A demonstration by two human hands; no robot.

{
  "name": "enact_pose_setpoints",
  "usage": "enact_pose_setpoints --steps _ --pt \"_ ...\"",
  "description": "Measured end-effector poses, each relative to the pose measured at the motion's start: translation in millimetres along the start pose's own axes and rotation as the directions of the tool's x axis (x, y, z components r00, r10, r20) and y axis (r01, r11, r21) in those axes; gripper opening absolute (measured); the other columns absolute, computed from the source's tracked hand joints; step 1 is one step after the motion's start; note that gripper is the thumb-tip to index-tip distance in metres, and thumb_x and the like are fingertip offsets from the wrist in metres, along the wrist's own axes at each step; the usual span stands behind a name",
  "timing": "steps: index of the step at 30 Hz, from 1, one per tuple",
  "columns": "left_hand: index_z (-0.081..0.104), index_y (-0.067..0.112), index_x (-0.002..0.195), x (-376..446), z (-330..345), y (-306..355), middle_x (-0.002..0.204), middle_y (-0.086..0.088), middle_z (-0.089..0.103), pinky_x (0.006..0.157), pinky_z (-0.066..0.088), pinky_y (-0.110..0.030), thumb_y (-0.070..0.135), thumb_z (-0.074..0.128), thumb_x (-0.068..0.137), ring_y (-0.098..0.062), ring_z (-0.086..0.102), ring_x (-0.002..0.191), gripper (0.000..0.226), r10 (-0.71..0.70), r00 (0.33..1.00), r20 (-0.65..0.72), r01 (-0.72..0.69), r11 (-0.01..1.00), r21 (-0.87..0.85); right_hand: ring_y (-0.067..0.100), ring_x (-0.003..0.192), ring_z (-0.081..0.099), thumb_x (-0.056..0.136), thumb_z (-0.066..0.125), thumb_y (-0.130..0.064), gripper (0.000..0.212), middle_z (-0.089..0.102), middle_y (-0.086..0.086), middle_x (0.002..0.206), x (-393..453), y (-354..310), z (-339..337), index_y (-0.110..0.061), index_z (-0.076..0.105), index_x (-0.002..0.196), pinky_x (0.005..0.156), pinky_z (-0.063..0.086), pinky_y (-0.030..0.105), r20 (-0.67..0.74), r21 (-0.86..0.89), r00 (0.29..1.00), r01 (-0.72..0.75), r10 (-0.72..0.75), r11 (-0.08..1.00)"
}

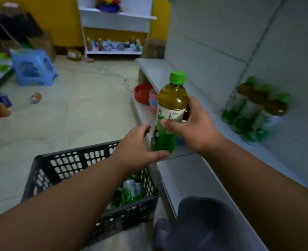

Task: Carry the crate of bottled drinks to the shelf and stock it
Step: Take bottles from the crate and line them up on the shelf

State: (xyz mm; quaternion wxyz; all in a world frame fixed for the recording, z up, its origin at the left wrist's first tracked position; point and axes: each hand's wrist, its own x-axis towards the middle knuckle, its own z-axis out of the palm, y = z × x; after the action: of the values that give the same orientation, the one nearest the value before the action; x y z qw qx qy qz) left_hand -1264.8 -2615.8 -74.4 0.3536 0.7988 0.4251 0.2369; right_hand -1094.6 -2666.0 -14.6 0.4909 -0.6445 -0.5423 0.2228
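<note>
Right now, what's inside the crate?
In the crate a few green-labelled bottles lie at the near right corner. The left arm covers much of the inside, so no full count is possible.

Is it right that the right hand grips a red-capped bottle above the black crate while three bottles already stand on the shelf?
Not quite: the head view shows the bottle has a green cap. The right hand does grip it above the black crate, with three bottles on the shelf.
</note>
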Motion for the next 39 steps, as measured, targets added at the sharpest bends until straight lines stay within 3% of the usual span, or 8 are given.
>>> enact_pose_setpoints --steps 4,9,13,18,22,27,33,39 --pt "0.039 0.026 0.147 28.6 51.5 63.3 0.134 0.018 0.043 0.101 0.039 -0.029 0.069 0.081 0.061 -0.005 0.043 0.127 0.104 0.127 0.985 0.112 -0.127 0.992 -0.015 0.01 0.09 0.068 0.061 0.087 -0.032 0.06 0.07 -0.007 0.098 -21.0 14.6 -83.3 -0.026 0.056 0.113 0.083 0.058 0.041 -0.183 -0.051 0.983 -0.032 0.022 0.998" --pt "0.033 0.021 0.153 62.9 138.5 124.3 0.153 0.0 0.042 0.107 0.039 -0.03 0.066 0.079 0.068 -0.015 0.044 0.136 0.107 0.242 0.945 0.218 -0.257 0.966 0.043 0.006 0.089 0.068 0.067 0.088 -0.021 0.056 0.069 -0.011 0.099 -47.3 55.1 -167.4 -0.024 0.055 0.113 0.077 0.056 0.03 -0.412 -0.084 0.906 -0.146 0.099 0.986" --pt "0.025 0.019 0.157 80.1 205.4 150.2 0.161 0.0 0.029 0.115 0.029 -0.032 0.073 0.064 0.076 -0.018 0.032 0.145 0.104 0.292 0.9 0.323 -0.351 0.926 0.141 0.008 0.09 0.062 0.072 0.086 -0.023 0.055 0.061 -0.017 0.097 -58.3 99.2 -215.2 -0.032 0.048 0.111 0.077 0.054 0.031 -0.53 -0.134 0.834 -0.263 0.155 0.955" --pt "0.012 0.013 0.16 92.1 267.1 143.3 0.169 -0.006 0.004 0.123 0.009 -0.035 0.071 0.038 0.093 -0.022 0.003 0.154 0.092 0.258 0.888 0.381 -0.408 0.826 0.39 0.005 0.092 0.063 0.071 0.086 -0.025 0.056 0.065 -0.014 0.104 -58.6 151.7 -229.1 -0.035 0.05 0.113 0.082 0.056 0.035 -0.604 -0.12 0.775 -0.319 0.186 0.94" --pt "-0.007 0.01 0.159 98.9 299.4 139.7 0.167 -0.01 -0.013 0.124 -0.005 -0.04 0.075 0.022 0.093 -0.022 -0.015 0.153 0.097 0.176 0.888 0.424 -0.396 0.762 0.513 0.008 0.098 0.064 0.068 0.087 -0.034 0.065 0.065 -0.012 0.112 -59.3 179.1 -227.6 -0.034 0.05 0.121 0.086 0.056 0.038 -0.668 -0.082 0.711 -0.362 0.218 0.929" --pt "-0.014 0.008 0.157 97.7 314.7 131.8 0.165 -0.013 -0.019 0.124 -0.006 -0.043 0.079 0.014 0.089 -0.026 -0.02 0.152 0.102 0.109 0.886 0.451 -0.388 0.71 0.588 0.018 0.104 0.058 0.068 0.087 -0.038 0.075 0.053 -0.001 0.123 -76.0 193.5 -213.0 -0.019 0.049 0.13 0.086 0.051 0.038 -0.745 -0.146 0.625 -0.494 0.234 0.857" --pt "-0.017 0.01 0.156 98.7 314.5 131.7 0.165 -0.012 -0.022 0.124 -0.007 -0.042 0.078 0.014 0.089 -0.025 -0.023 0.151 0.101 0.089 0.881 0.464 -0.389 0.694 0.606 0.024 0.099 0.061 0.081 0.078 -0.032 0.045 0.058 0.001 0.114 -64.7 206.8 -202.4 -0.018 0.05 0.112 0.08 0.05 0.036 -0.731 -0.174 0.621 -0.57 0.283 0.803" --pt "-0.017 0.01 0.156 96.3 313.4 130.8 0.165 -0.01 -0.021 0.124 -0.007 -0.041 0.079 0.015 0.089 -0.023 -0.022 0.151 0.101 0.101 0.883 0.458 -0.387 0.71 0.589 0.029 0.108 0.058 0.087 0.072 -0.03 0.044 0.06 0.011 0.12 -31.9 215.2 -221.5 -0.009 0.048 0.117 0.078 0.041 0.03 -0.705 -0.254 0.641 -0.629 0.305 0.735"
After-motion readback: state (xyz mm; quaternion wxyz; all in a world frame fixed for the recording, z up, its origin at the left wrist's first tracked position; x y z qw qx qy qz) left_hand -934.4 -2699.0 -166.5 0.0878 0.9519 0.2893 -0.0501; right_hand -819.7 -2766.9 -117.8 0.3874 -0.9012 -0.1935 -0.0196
